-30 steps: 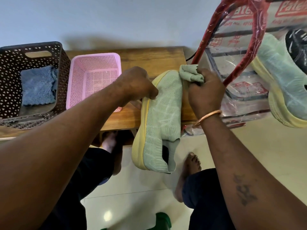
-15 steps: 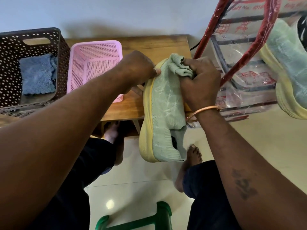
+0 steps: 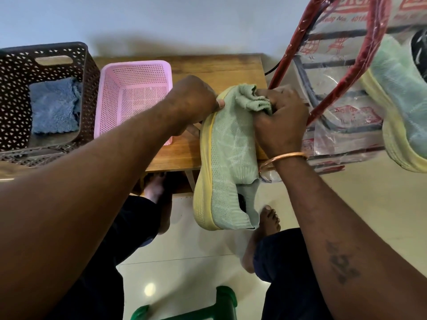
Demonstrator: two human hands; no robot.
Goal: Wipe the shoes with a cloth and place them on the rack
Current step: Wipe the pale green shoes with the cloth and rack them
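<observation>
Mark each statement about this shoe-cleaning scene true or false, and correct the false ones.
1. The right hand presses a cloth on the shoe. True.
2. The brown basket is bare inside. False: a blue towel lies in it.
3. The left hand has a grip on the shoe. True.
4. The rack holds no shoes. False: a second shoe sits on it.
5. The bangle is on the left wrist. False: it is on the right wrist.
</observation>
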